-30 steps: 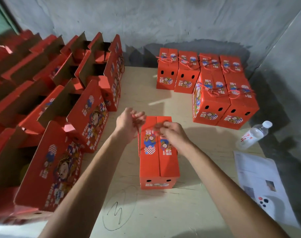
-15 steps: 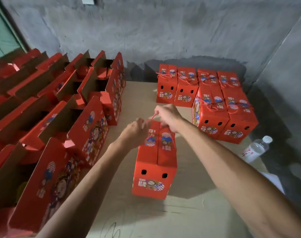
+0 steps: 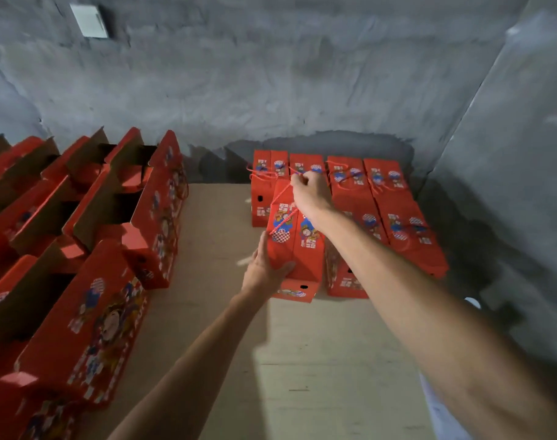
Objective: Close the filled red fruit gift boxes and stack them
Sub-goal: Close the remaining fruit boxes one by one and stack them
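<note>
A closed red gift box (image 3: 297, 249) hangs in the air beside the group of closed red boxes (image 3: 397, 217) at the back right of the table. My right hand (image 3: 310, 193) is fisted around the box's red-and-white cord handle (image 3: 280, 198) at its far end. My left hand (image 3: 264, 266) cups the near left side of the same box. The carried box's near end points at me, and it hides part of the closed boxes behind it.
Rows of open red boxes (image 3: 89, 249) with raised flaps fill the left side. The tan tabletop (image 3: 302, 360) runs down the middle. Grey concrete walls (image 3: 270, 74) close the back and right. A white paper edge (image 3: 435, 411) shows at lower right.
The box was lifted off the table by its cord and carried away from me toward the closed boxes. My left hand went from the cord to the box's side. The view tilted up.
</note>
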Available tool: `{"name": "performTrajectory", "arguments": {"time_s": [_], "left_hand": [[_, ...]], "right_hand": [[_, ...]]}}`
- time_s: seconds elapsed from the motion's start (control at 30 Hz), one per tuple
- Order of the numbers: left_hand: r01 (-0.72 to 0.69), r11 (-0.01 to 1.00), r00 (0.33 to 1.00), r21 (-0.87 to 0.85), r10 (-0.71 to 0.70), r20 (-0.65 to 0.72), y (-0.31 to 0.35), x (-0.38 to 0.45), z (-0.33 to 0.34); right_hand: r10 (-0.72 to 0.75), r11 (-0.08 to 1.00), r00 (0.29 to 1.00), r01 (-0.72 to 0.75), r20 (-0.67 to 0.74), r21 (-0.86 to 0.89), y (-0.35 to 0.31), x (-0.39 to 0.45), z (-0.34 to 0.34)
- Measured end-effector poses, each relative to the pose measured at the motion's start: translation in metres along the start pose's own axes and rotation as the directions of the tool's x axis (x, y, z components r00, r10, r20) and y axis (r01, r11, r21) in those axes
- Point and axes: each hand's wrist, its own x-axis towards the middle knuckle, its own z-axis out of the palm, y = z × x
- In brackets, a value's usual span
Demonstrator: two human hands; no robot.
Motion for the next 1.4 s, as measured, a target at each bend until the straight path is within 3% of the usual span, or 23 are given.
{"name": "performTrajectory", "arguments": {"time_s": [0.23,0.37,0.47,0.53,0.6,0.63,0.67,0.83,0.97,1.07,1.17,1.27,1.33,1.4], "left_hand": [[0.070,0.997,0.997,-0.035,-0.068,0.046,0.003,0.078,0.076],[0.076,0.996,0.997,0.047,-0.076,-0.005,-0.005,0.101,0.095],[0.048,0.990,0.998,0.133,-0.053,0.039,-0.003,0.113,0.090],[0.021,0.986,0.995,0.163,-0.036,0.091,0.001,0.113,0.080],[-0.025,0.985,0.995,0.170,0.008,0.099,0.005,0.104,0.063],[-0.051,0.986,0.995,0.159,0.036,0.093,0.007,0.096,0.053],[-0.070,0.987,0.995,0.147,0.058,0.083,0.009,0.086,0.042],[-0.070,0.985,0.996,0.158,0.078,-0.046,0.002,0.000,-0.040],[-0.031,0.965,0.977,0.262,0.084,-0.194,-0.033,-0.091,-0.121],[0.096,0.947,0.949,0.308,0.006,-0.315,-0.071,-0.161,-0.179],[0.172,0.929,0.897,0.328,-0.010,-0.442,-0.106,-0.226,-0.230],[0.217,0.890,0.855,0.400,0.025,-0.519,-0.140,-0.278,-0.270],[0.285,0.850,0.792,0.443,0.052,-0.608,-0.163,-0.306,-0.290],[0.373,0.820,0.688,0.434,0.070,-0.722,-0.186,-0.329,-0.308]], "right_hand": [[0.106,0.991,0.994,-0.106,-0.010,-0.079,0.066,0.070,-0.013],[0.134,0.986,0.991,-0.132,0.014,-0.097,0.101,0.084,-0.014],[0.135,0.966,0.990,-0.123,0.037,-0.227,0.106,0.084,-0.012],[0.057,0.888,0.998,-0.032,0.040,-0.459,0.102,0.076,-0.013],[-0.130,0.652,0.989,0.138,0.069,-0.746,0.095,0.060,-0.014],[-0.233,0.554,0.966,0.224,0.109,-0.802,0.088,0.047,-0.012],[-0.304,0.537,0.942,0.295,0.145,-0.790,0.079,0.033,-0.006],[-0.475,0.694,0.846,0.529,0.242,-0.488,0.029,-0.065,0.052],[-0.537,0.718,0.796,0.606,0.280,-0.342,-0.003,-0.155,0.113],[-0.561,0.746,0.754,0.640,0.342,-0.187,-0.025,-0.222,0.162],[-0.526,0.797,0.718,0.603,0.455,-0.031,-0.043,-0.283,0.211],[-0.414,0.890,0.715,0.448,0.564,0.085,-0.058,-0.337,0.253],[-0.315,0.928,0.705,0.368,0.636,0.052,-0.063,-0.367,0.276],[-0.181,0.952,0.664,0.304,0.726,-0.040,-0.067,-0.393,0.294]]}}
